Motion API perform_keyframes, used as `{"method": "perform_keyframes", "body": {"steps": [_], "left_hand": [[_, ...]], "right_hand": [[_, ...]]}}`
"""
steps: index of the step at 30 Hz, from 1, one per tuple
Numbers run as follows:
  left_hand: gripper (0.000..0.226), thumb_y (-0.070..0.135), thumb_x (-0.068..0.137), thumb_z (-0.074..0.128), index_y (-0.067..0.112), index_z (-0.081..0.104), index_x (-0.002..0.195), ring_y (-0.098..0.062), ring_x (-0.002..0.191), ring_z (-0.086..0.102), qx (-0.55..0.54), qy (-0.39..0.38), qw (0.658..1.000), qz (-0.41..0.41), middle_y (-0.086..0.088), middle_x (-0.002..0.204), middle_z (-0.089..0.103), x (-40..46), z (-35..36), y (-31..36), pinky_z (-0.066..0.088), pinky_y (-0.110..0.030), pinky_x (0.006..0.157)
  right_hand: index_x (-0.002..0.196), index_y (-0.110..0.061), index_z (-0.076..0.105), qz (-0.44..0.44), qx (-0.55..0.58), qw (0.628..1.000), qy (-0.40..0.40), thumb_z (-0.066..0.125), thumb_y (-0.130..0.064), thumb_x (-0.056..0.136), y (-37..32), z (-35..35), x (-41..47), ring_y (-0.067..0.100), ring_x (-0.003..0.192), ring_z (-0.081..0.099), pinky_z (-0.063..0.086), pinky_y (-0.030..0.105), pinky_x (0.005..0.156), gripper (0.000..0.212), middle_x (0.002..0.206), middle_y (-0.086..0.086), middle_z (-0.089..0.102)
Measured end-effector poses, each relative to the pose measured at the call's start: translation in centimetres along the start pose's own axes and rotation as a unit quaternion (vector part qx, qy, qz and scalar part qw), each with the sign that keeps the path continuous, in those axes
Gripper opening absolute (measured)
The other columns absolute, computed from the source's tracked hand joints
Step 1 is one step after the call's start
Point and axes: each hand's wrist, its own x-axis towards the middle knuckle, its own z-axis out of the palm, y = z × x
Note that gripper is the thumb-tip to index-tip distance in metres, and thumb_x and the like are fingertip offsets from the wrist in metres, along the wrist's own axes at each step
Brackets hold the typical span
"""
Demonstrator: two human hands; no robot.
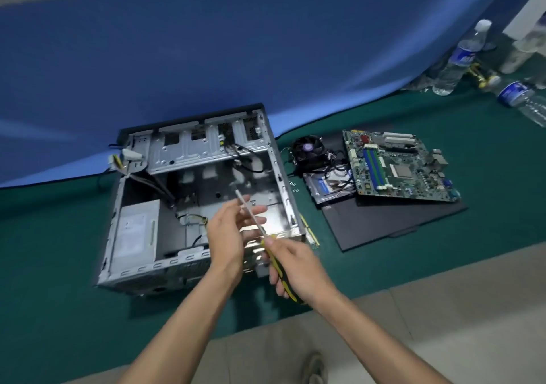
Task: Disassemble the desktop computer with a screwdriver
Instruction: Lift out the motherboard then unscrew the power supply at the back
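We see a bare, dull-silver sheet-metal computer case on a matt green cloth mat, a screwdriver with shiny metal shaft and yellow-black plastic handle, a matt black panel, and clear plastic bottles.

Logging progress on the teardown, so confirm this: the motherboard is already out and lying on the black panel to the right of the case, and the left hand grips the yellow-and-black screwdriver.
One slip: the head view shows the right hand gripping the screwdriver by its handle, while the left hand is open beside the shaft. The motherboard does lie out on the black panel, right of the case.
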Motion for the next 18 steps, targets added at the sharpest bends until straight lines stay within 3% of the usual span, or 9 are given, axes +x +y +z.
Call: {"method": "perform_keyframes", "body": {"steps": [2,7,12,18], "left_hand": [[0.025,0.015,0.096,0.038,0.005,0.061,0.098,-0.023,0.062,0.064,-0.025,-0.01,0.999,-0.016,-0.018,0.08,0.071,-1.3,-3.0,0.0,0.056,-0.035,0.059],[0.018,0.013,0.095,0.046,0.003,0.062,0.094,-0.019,0.049,0.06,-0.015,0.042,0.999,-0.022,-0.013,0.067,0.069,-3.8,-10.5,-1.1,0.052,-0.026,0.045],[0.024,0.014,0.1,0.039,0.003,0.056,0.113,-0.014,0.044,0.059,0.019,0.094,0.994,-0.049,-0.007,0.076,0.072,-4.6,-17.2,-3.3,0.05,-0.022,0.041],[0.022,0.011,0.101,0.036,0.007,0.045,0.122,-0.017,0.042,0.061,0.053,0.095,0.991,-0.083,-0.008,0.086,0.069,-4.1,-22.0,-5.5,0.047,-0.022,0.037]], "right_hand": [[0.078,-0.012,0.058,0.009,-0.021,1.0,-0.021,0.047,-0.042,0.096,1.3,2.5,-1.1,0.014,0.036,0.044,0.035,0.022,0.039,0.037,0.049,0.0,0.053],[0.077,-0.01,0.059,0.038,-0.034,0.997,-0.057,0.048,-0.04,0.096,4.7,9.0,-2.7,0.014,0.036,0.045,0.036,0.02,0.04,0.037,0.05,0.001,0.053],[0.074,-0.012,0.057,0.1,-0.012,0.993,-0.063,0.046,-0.038,0.097,8.6,16.4,-3.7,0.011,0.032,0.043,0.033,0.018,0.037,0.037,0.051,0.002,0.051],[0.073,-0.014,0.057,0.149,0.009,0.988,-0.044,0.046,-0.045,0.096,12.5,21.4,-3.7,0.012,0.035,0.046,0.034,0.018,0.038,0.039,0.053,0.002,0.052]]}}
